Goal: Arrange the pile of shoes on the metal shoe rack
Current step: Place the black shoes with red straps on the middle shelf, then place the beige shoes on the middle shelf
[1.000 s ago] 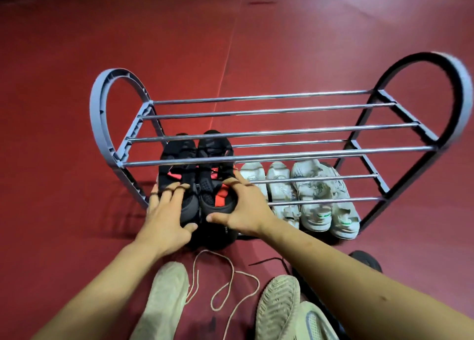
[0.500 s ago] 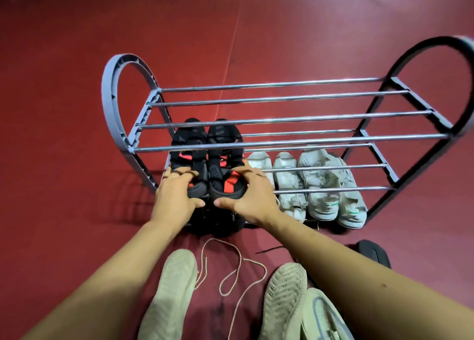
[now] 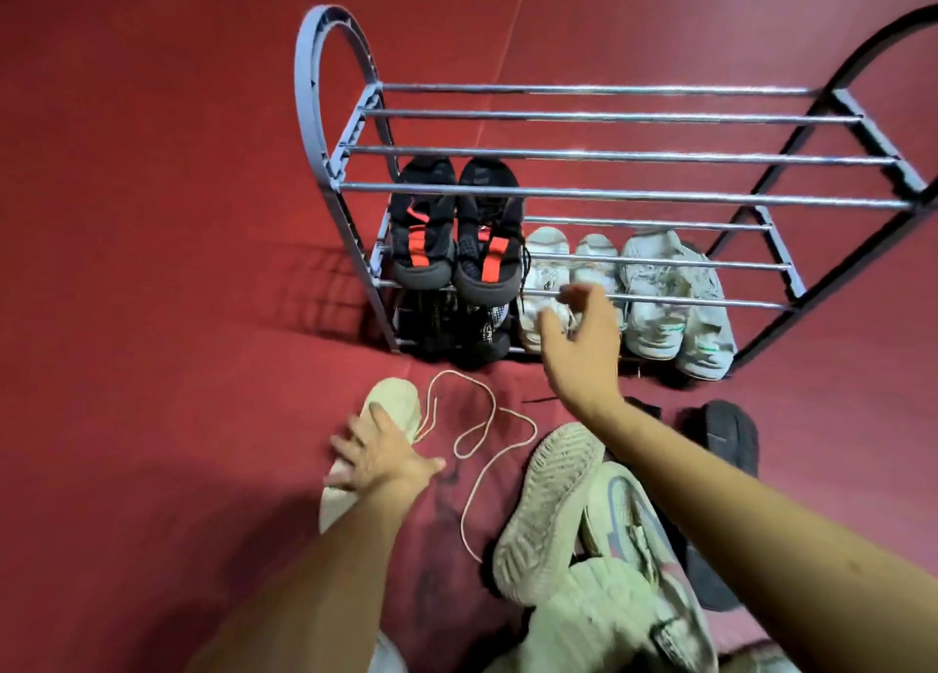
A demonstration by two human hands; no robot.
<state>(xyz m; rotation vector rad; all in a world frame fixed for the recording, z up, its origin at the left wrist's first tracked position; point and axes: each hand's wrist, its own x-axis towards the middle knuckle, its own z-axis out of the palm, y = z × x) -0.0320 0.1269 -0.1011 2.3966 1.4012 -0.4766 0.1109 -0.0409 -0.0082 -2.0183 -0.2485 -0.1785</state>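
The cream knit sneaker (image 3: 373,449) lies on the red floor (image 3: 152,317) in front of the metal shoe rack (image 3: 609,195), at the near left of the remaining pile. Its long axis runs from the wearer toward the rack, toe end pointing to the rack's left end. A loose lace (image 3: 487,418) trails from it to the right across the floor.

The left hand (image 3: 378,456) is directly over this sneaker, fingers spread and extended, touching its upper without closing around it. It is the nearer hand by a clear margin.

The right hand (image 3: 578,337) hovers in front of the rack's lower tiers, ahead of the white sneakers (image 3: 655,291) stored there. Its fingers are loosely curled and it holds nothing.

The black-and-red sneakers (image 3: 451,246) sit on the middle tier at the left end. The second cream sneaker (image 3: 548,510) lies sole-up, to the right of the lace, beneath the right forearm.

Judgement: the next move is a left-hand grasp, lifting forward to the rack.
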